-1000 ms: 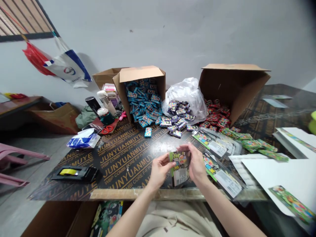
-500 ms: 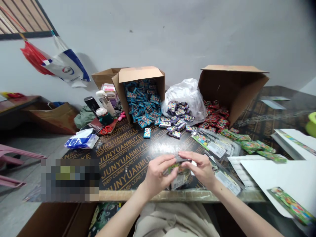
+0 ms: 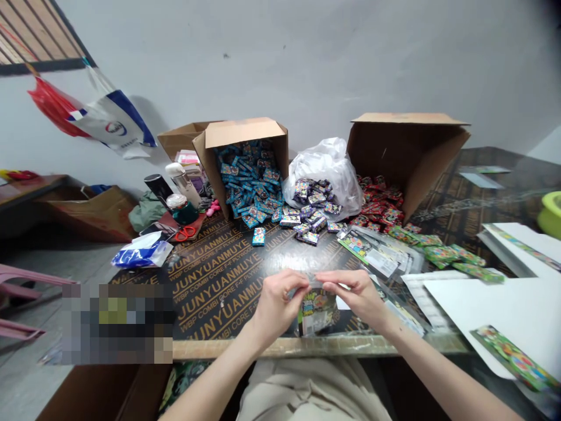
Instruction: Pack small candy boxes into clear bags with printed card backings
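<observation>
My left hand [image 3: 278, 303] and my right hand [image 3: 357, 295] pinch the top edge of a clear packet with a green printed card [image 3: 316, 310], held upright just above the near edge of the dark table [image 3: 210, 286]. Both hands are closed on it, thumbs and fingertips nearly meeting at the packet's mouth. Behind them lie a tipped box of blue packs [image 3: 252, 178], a white bag spilling purple packs [image 3: 318, 196] and a tipped box with red packs [image 3: 385, 202].
A row of packaged green cards [image 3: 381, 257] lies to the right, beside white sheets [image 3: 504, 316]. At the left are a blue-white bag [image 3: 140, 252], red scissors [image 3: 186, 233], flasks [image 3: 175, 181] and a blurred patch. Cartons stand below the table.
The packet was held with its face to me; both hands have shifted to its top edge and lowered it slightly toward the table's near edge.
</observation>
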Available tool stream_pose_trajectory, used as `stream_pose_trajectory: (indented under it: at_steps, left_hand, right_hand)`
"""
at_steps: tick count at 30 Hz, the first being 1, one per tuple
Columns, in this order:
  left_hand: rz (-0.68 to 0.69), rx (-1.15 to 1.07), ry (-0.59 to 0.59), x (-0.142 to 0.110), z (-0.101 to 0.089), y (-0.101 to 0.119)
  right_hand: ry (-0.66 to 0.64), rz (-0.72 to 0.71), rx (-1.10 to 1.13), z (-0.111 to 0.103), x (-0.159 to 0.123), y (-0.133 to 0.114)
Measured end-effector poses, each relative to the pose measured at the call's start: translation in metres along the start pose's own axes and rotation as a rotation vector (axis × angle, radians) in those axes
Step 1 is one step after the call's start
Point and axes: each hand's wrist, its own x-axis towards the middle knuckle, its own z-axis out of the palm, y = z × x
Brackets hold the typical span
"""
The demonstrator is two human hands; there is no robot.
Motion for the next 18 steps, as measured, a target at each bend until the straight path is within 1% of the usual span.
stream_pose_trajectory:
  at_steps: [3,4,5,8,9,10,12,14,15,16,18]
  left_hand:
    - [-0.097,-0.079,-0.071,0.0,-0.001,0.002]
    - [-0.108,-0.083,-0.084,0.0,-0.001,0.002]
    - [-0.088,-0.06,-0.094,-0.002,0.0,0.001]
    - [0.071,0.105,-0.11,-0.009,0.004,-0.001]
    - [0.105,0.146,-0.111,-0.012,0.005,-0.003]
    - [0.116,0.167,-0.108,-0.014,0.006,-0.004]
    - [0.09,0.151,-0.081,-0.014,0.007,-0.01]
    - [0.019,0.081,0.006,-0.011,0.001,-0.021]
    - [-0.032,0.034,0.088,-0.008,-0.005,-0.029]
    - [-0.091,-0.013,0.196,-0.006,-0.013,-0.039]
    - [-0.213,-0.086,0.474,-0.006,-0.035,-0.066]
  right_hand:
    - [0.003,-0.081,-0.029,-0.002,-0.007,0.012]
    - [0.007,-0.093,-0.033,-0.003,-0.009,0.016]
    - [0.014,-0.104,-0.037,-0.004,-0.01,0.019]
    - [0.019,-0.164,-0.078,-0.007,-0.012,0.027]
    - [0.007,-0.192,-0.104,-0.008,-0.012,0.029]
    - [-0.015,-0.215,-0.136,-0.008,-0.014,0.03]
    - [-0.042,-0.229,-0.192,-0.008,-0.016,0.034]
    - [-0.002,-0.179,-0.198,-0.005,-0.018,0.041]
    - [0.032,-0.133,-0.185,-0.002,-0.017,0.047]
    - [0.062,-0.081,-0.172,0.001,-0.016,0.053]
    - [0.084,0.002,-0.173,0.011,-0.007,0.071]
